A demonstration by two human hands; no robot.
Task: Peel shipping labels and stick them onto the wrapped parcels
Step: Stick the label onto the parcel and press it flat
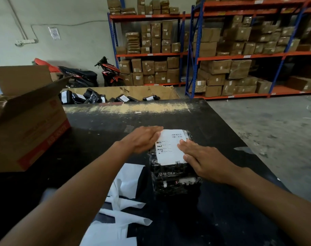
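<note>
Fingers (pixel 185 145) of left hand (pixel 144 139) and right hand (pixel 202 158) lay flat, gripping nothing, pressing the label (pixel 169 151) onto the parcel (pixel 174 181) toward the desk (pixel 98 135) right edge; outward strokes would seal it.

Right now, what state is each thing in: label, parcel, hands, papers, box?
wrapped parcel: lying on the table, labelled
shipping label: stuck flat on its top
left hand: open, flat on the label's left edge
right hand: open, flat on the label's right side
white papers: loose on the table
cardboard box: flaps open
</note>
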